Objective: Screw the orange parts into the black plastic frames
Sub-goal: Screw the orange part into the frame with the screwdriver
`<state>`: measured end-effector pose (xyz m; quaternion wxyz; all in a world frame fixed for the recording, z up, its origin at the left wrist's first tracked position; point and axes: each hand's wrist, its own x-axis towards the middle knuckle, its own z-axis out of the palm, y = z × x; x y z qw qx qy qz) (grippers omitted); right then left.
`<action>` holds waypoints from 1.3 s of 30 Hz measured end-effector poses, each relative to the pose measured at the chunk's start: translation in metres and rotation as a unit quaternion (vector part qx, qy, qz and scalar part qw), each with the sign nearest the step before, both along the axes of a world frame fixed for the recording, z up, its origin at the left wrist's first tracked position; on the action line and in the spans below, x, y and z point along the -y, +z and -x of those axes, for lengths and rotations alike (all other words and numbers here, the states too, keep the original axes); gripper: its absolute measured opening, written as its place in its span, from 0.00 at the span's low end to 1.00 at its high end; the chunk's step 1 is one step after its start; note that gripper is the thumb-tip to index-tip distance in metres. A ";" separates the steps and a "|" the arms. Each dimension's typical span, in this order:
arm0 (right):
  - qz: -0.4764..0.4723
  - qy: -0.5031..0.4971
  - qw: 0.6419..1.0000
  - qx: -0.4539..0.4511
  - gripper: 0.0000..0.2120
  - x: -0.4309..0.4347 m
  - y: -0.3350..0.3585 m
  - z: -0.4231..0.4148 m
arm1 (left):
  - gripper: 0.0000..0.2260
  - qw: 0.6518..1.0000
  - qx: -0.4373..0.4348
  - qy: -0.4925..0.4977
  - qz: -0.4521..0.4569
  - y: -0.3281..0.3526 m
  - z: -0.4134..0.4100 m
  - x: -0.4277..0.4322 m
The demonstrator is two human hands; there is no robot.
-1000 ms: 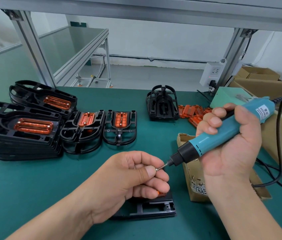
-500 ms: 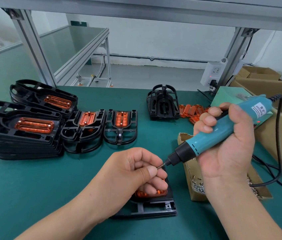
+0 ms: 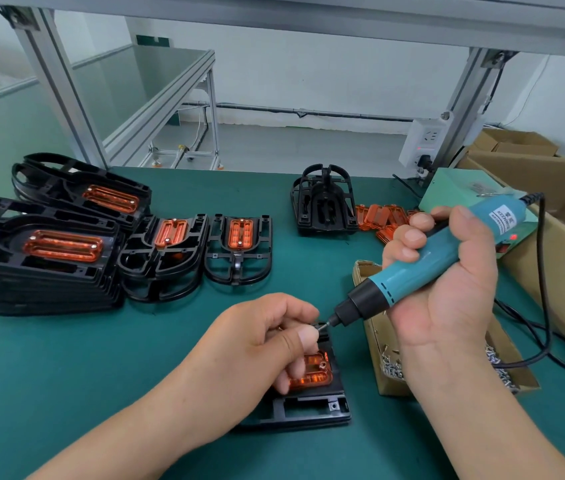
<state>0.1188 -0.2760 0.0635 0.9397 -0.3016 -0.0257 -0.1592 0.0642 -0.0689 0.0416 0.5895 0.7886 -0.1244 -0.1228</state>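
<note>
Your left hand [image 3: 260, 344] pinches a small silver screw [image 3: 317, 328] onto the bit of the teal electric screwdriver [image 3: 426, 265] your right hand [image 3: 447, 289] grips. Your fingers have shifted, exposing the translucent orange part [image 3: 312, 374] in the black plastic frame [image 3: 309, 407] beneath; driving can begin.

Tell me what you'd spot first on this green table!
The bright teal screwdriver in the right hand, right of centre, grabs the eye first. Its tip meets a tiny screw pinched by the left hand, above an orange part in a black frame. At the left, a stack of black frames shows more orange.
</note>
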 end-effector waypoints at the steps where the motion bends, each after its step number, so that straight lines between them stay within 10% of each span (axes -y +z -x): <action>1: -0.003 0.000 1.000 0.000 0.04 0.001 0.000 -0.001 | 0.08 1.000 0.008 0.007 -0.009 0.001 -0.001 -0.003; 9: 0.075 0.016 0.997 0.017 0.05 0.014 0.002 -0.007 | 0.01 0.958 0.165 0.041 -0.231 0.006 -0.004 -0.017; 15: 0.125 0.058 0.990 -0.003 0.04 0.009 0.001 -0.008 | 0.15 0.889 0.228 -0.027 -0.397 -0.003 -0.001 -0.008; 39: 0.323 0.119 0.919 0.192 0.06 -0.017 0.014 0.020 | 0.13 0.836 0.270 -0.063 -0.473 -0.008 -0.004 -0.003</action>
